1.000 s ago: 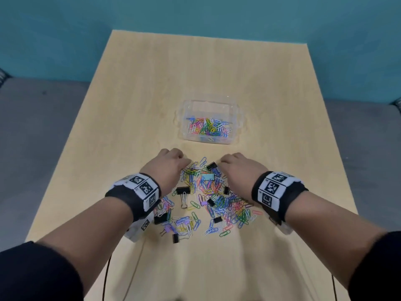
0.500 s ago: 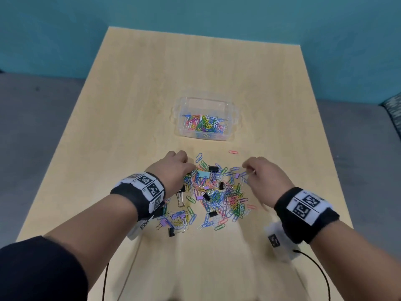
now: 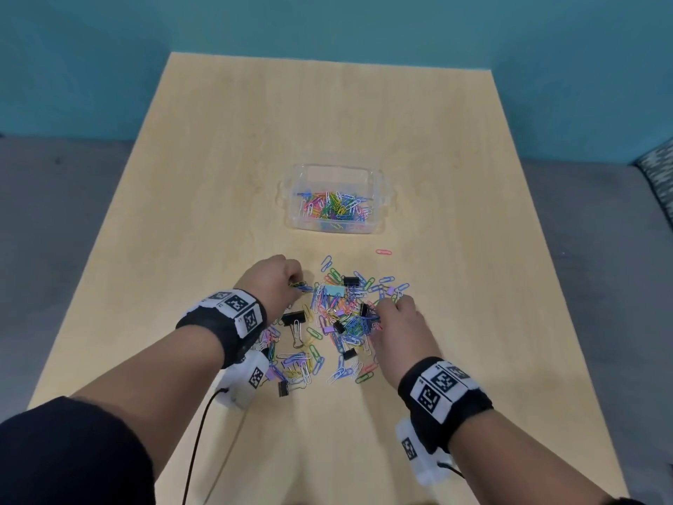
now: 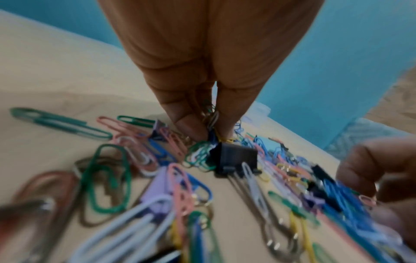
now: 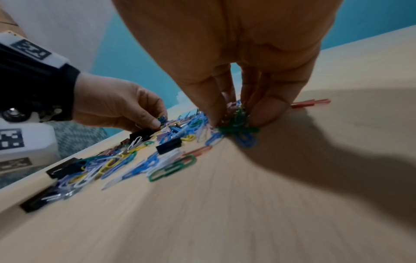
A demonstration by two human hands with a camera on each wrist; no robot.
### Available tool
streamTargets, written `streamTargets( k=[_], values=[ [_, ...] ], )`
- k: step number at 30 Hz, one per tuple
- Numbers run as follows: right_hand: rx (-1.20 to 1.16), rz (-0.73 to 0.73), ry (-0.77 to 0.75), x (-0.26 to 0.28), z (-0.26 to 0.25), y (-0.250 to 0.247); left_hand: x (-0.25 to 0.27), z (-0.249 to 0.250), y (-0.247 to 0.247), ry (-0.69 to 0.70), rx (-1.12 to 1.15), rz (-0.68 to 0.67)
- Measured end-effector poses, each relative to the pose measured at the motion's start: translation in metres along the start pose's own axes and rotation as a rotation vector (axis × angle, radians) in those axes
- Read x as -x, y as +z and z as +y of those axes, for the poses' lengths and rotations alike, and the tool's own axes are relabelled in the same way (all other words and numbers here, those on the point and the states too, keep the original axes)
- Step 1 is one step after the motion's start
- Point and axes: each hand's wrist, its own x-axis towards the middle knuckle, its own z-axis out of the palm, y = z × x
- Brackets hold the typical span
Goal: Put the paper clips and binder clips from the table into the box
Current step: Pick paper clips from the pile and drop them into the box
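A heap of coloured paper clips (image 3: pixel 338 318) mixed with black binder clips (image 3: pixel 293 318) lies on the wooden table (image 3: pixel 218 176). Beyond it stands a clear plastic box (image 3: pixel 337 169) with several paper clips inside. My left hand (image 3: pixel 276 282) is at the heap's left edge, its fingers and thumb pinching a small bunch of paper clips (image 4: pixel 210 117). On the right edge of the heap my right hand (image 3: pixel 397 315) has its fingertips (image 5: pixel 268 110) closed round a cluster of green and blue paper clips (image 5: pixel 238 129) on the tabletop.
One pink paper clip (image 3: pixel 383 252) lies alone between heap and box. A black binder clip (image 4: pixel 236 158) sits just in front of my left fingers. Grey floor and a teal wall surround the table; a patterned cushion (image 3: pixel 659 176) shows at far right.
My right hand swung out to the right, then came back in and down onto the heap's right edge, gathering clips. The left hand stayed at the left edge.
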Motion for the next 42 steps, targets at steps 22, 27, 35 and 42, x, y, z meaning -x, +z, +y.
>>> streamTargets(
  k=[22,27,35,42],
  values=[
    [-1.115,-0.312,0.327,-0.042,0.03,-0.061,-0.004,-0.004,-0.047,-0.329,1.12,-0.041],
    [-1.19,-0.243,0.224,-0.09,-0.004,-0.095,-0.038,0.007,-0.074,-0.288,1.074,0.007],
    [-0.927,-0.1,0.139,-0.174,-0.057,-0.118,-0.099,0.036,-0.102,-0.239,0.829,0.092],
    [-0.874,-0.059,0.115,-0.162,-0.043,-0.139,-0.087,0.014,-0.112,-0.163,0.791,0.136]
  ],
)
